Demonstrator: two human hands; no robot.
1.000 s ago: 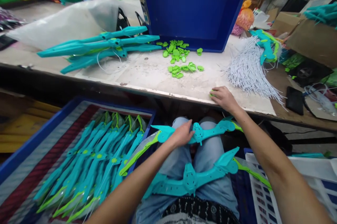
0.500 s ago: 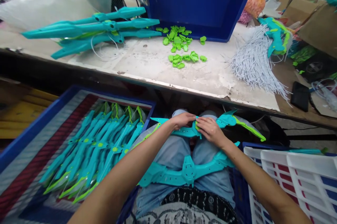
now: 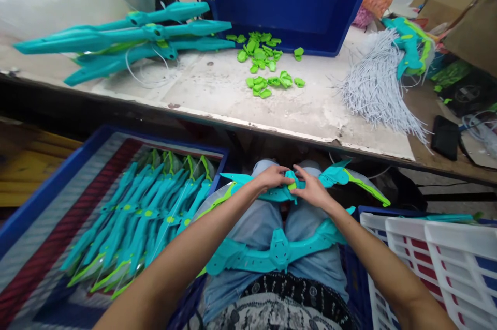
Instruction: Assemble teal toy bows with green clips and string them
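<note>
A teal toy bow (image 3: 334,175) with lime-green tips lies across my knees. My left hand (image 3: 274,177) is closed on it just left of its middle. From the right, my right hand (image 3: 310,190) grips the middle, index finger above and thumb below. Between the two hands a lime-green plastic piece (image 3: 292,184) sits on the bow's centre; whether it is fully seated I cannot tell. Nearer my body, a second teal bow (image 3: 278,251) rests across my thighs, touched by neither hand. My forearms cover parts of both bows.
A blue-rimmed crate (image 3: 97,136) at left holds several bows. On the worktable (image 3: 217,97) lie loose green pieces (image 3: 259,53), stacked teal bows (image 3: 155,35), white strings (image 3: 376,87) and a phone (image 3: 444,137). A blue bin (image 3: 279,4) stands behind; a white basket (image 3: 438,247) is at right.
My right hand's fingers have spread apart around the bow's middle, showing more of the green piece. My left hand has stayed nearly in place. The view has shifted slightly.
</note>
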